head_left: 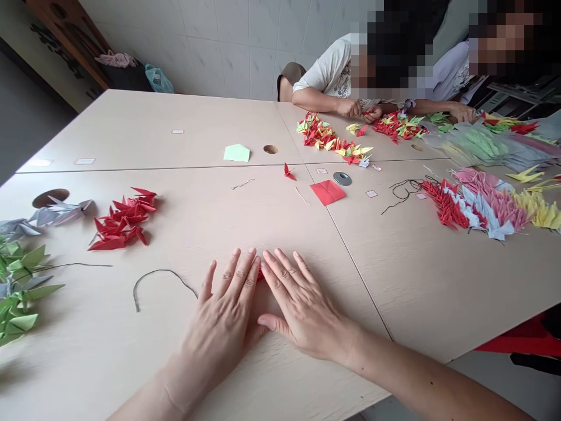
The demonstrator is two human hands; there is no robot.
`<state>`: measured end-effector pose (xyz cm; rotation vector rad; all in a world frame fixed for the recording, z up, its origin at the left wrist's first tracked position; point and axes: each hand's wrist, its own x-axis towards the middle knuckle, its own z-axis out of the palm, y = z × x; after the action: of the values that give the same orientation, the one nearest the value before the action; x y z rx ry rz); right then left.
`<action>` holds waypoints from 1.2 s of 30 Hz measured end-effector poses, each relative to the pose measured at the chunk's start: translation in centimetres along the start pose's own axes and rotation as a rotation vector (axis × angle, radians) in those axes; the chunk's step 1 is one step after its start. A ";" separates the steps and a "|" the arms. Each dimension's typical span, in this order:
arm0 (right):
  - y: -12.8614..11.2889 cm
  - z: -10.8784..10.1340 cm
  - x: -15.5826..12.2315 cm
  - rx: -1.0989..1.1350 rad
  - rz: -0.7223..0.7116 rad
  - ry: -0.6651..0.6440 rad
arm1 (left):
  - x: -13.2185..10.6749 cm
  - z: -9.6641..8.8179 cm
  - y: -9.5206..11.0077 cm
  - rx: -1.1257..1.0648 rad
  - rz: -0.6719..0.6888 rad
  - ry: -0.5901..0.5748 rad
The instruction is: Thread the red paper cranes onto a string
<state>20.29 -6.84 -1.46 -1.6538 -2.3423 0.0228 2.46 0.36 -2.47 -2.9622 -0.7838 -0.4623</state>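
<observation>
Both grips wide open now, flat over the desk, toward its near edge! The left hand lies palm down, fingers straight, little finger splayed outward. Across from it, the right hand, fingers lightly fanned, thumb reaching over to the left one's thumb. And there, between the forefingers, a sliver of red paper, touched from both sides, the rest hidden under the hands! Thread curls just left of them; red cranes sit nearer the desk's left edge, and a red square lies farther toward the far edge.
</observation>
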 end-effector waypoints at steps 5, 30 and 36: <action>0.3 0.3 0.7 0.007 0.007 -0.035 | 0.1 0.8 -0.3 0.015 -0.037 -0.032; 3.4 -1.1 -1.3 0.064 -0.091 -0.053 | 0.8 0.4 0.2 -0.025 -0.027 -0.025; 4.4 -2.3 -1.1 0.138 -0.005 0.056 | 0.7 -0.9 -1.2 -0.089 -0.073 -0.006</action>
<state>25.18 -6.65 -0.26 -1.5625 -2.2492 0.1323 2.23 1.66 -1.40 -3.0261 -0.8980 -0.5060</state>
